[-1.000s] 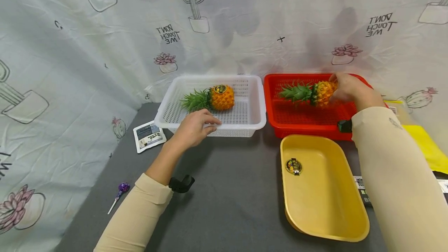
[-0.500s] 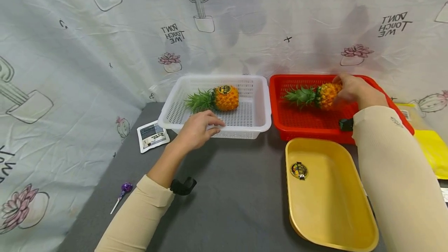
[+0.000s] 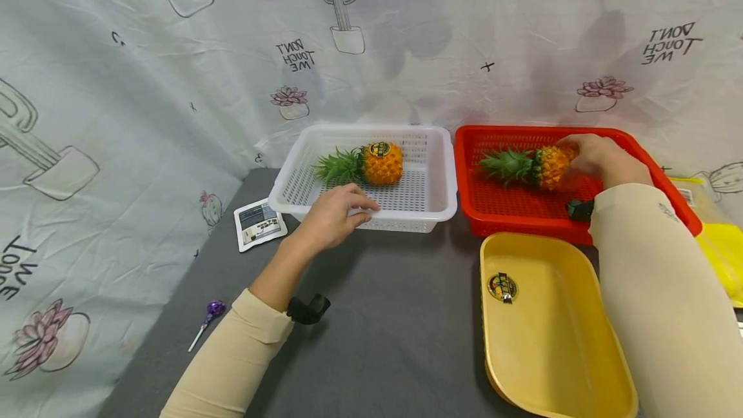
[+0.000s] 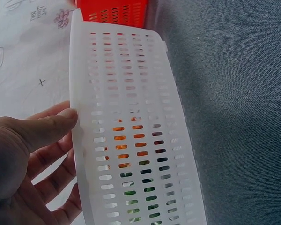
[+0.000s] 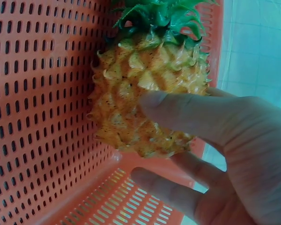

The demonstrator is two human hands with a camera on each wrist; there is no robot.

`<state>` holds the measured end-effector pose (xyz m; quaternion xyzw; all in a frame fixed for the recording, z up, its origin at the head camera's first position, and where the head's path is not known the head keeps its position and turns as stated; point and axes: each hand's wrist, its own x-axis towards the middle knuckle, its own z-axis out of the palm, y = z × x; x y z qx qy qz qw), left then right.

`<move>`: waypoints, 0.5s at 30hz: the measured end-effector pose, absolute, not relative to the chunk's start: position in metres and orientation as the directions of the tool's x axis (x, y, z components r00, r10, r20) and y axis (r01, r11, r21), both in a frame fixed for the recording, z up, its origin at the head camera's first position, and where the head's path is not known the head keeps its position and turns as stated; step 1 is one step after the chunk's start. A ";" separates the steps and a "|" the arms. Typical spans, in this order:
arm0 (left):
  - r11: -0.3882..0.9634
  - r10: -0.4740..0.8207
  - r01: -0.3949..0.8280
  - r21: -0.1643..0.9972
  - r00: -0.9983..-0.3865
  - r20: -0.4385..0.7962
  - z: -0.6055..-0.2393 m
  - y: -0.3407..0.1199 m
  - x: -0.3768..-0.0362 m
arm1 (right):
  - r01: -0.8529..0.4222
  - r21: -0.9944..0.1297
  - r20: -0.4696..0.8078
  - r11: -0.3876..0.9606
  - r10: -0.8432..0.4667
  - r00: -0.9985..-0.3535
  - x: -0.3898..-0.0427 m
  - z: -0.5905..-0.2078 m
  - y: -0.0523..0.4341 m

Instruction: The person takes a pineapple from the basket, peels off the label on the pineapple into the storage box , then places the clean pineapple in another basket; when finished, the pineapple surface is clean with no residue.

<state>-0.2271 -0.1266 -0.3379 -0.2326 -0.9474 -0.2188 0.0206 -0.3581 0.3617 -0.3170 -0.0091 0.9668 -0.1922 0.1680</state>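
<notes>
My left hand grips the front rim of a white slotted basket. Its thumb lies on the rim, with the fingers behind the wall. A pineapple lies on its side in that basket. My right hand reaches into the red basket beside it and holds a second pineapple by its body. In the right wrist view the thumb crosses the fruit and the fingers curl under it, just above the red floor.
A yellow tray with a sticker lies on the grey table in front of the red basket. A small printed packet and a purple lollipop lie at the left. A yellow bag lies far right. A patterned curtain hangs behind.
The right hand has lowered the pineapple slightly inside the red basket. The left hand keeps its hold on the white basket's rim. The head view has drifted a little.
</notes>
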 end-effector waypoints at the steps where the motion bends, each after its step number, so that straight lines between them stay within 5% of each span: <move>1: 0.794 0.433 0.452 0.406 -0.890 0.143 -0.338 -0.127 -0.227 | 0.046 -0.378 -0.324 0.925 -0.086 -0.942 -0.358 -0.317 0.362; 15: 0.785 0.456 0.488 0.383 -0.872 0.177 -0.338 -0.128 -0.226 | 0.007 -0.383 -0.262 0.924 -0.101 -0.960 -0.355 -0.315 0.359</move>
